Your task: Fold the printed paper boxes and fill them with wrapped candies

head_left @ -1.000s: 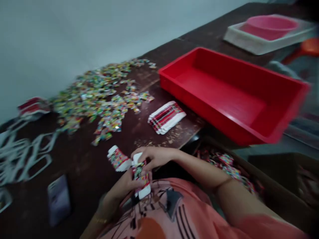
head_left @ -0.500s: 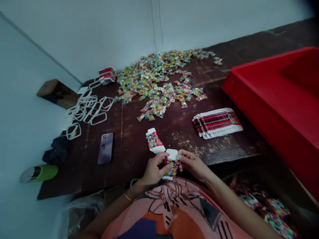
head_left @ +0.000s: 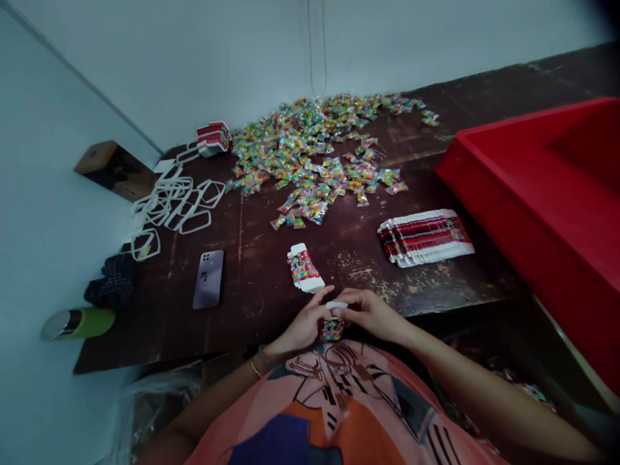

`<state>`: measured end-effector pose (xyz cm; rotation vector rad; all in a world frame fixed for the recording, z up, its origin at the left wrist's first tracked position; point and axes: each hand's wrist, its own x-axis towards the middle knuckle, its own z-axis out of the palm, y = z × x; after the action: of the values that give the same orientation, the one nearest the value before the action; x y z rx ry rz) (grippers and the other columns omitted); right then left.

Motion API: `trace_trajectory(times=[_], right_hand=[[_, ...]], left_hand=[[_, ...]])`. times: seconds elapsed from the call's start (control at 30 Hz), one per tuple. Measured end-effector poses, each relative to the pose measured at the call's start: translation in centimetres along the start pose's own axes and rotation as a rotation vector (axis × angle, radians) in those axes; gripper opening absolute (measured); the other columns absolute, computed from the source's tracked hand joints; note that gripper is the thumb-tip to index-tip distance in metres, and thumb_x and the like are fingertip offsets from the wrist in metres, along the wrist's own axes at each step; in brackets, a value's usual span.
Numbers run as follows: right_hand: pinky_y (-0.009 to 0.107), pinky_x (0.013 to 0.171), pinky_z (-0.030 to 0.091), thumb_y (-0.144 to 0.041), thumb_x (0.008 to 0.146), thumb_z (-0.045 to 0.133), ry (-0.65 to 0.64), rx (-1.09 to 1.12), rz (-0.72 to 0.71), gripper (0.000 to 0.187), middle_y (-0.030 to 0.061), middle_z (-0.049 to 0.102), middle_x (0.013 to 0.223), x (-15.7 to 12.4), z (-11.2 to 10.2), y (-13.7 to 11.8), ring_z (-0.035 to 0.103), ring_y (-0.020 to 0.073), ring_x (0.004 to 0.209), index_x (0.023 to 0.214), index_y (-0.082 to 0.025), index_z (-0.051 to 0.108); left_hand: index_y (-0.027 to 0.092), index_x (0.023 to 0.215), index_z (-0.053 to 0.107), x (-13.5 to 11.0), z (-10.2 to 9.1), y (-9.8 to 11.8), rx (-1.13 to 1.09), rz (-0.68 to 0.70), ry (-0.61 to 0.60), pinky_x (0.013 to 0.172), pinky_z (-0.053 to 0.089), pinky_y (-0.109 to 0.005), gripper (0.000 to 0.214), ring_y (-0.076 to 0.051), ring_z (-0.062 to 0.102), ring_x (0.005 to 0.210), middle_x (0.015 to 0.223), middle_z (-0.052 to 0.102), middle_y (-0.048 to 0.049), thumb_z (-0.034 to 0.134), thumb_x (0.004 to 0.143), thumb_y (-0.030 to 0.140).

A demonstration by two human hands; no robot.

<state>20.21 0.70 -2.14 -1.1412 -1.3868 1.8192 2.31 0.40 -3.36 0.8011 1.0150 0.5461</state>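
Both my hands meet at the near edge of the dark wooden table [head_left: 252, 284], closed on one small colourful printed box [head_left: 332, 326]. My left hand [head_left: 303, 323] grips its left side; my right hand [head_left: 371, 314] pinches the white top flap. A second small printed box [head_left: 303, 267] lies on the table just beyond my hands. A fanned stack of flat red-and-white box blanks [head_left: 425, 236] lies to the right. A wide heap of small colourful sachets [head_left: 314, 148] covers the far part of the table.
A large red plastic tray [head_left: 537, 194] stands at the right. A purple phone [head_left: 209, 279] lies left of my hands. White cardboard cut-out frames [head_left: 174, 206], a small red-and-white stack [head_left: 213, 137], a dark cloth [head_left: 112, 284] and a green bottle [head_left: 80, 323] lie at the left. Walls bound the table.
The view swung left from the red tray and settled on the table. My hands stayed on the small box and my right fingers pressed its white top flap down.
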Motion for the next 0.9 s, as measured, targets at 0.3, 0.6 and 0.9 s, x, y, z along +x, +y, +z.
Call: trace_trajectory(times=[0.3,0.6,0.9], right_hand=[[0.03,0.076,0.049,-0.033,0.085,0.06,-0.003,-0.194,-0.093,0.024,0.0061,0.068,0.092,0.9,0.0,0.7,0.063,0.0182,0.084,0.096,-0.018,0.075],[0.028,0.075,0.05,-0.026,0.092,0.049,0.067,-0.515,-0.234,0.028,0.0064,0.064,0.093,-1.1,-0.8,1.6,0.061,0.0161,0.084,0.113,-0.024,0.068],[0.023,0.061,0.045,-0.026,0.091,0.052,-0.099,-0.714,-0.349,0.022,0.0048,0.066,0.079,0.7,-2.5,0.2,0.06,0.0127,0.068,0.098,-0.021,0.073]], left_hand=[[0.019,0.137,0.041,0.2,-1.4,-0.4,-0.519,-0.168,-0.179,0.092,0.038,-0.035,0.075,-0.022,0.057,0.104,0.118,0.062,-0.0094,0.052,0.063,0.011],[0.025,0.14,0.039,0.6,-2.3,-2.3,-0.288,-0.09,-0.266,0.097,0.037,-0.034,0.075,-0.02,0.054,0.112,0.132,0.054,-0.0095,0.067,0.072,0.013],[0.018,0.132,0.051,1.0,-2.1,-1.4,-0.002,0.011,-0.262,0.103,0.034,-0.037,0.058,-0.023,0.053,0.115,0.122,0.062,-0.0093,0.068,0.077,0.028]])
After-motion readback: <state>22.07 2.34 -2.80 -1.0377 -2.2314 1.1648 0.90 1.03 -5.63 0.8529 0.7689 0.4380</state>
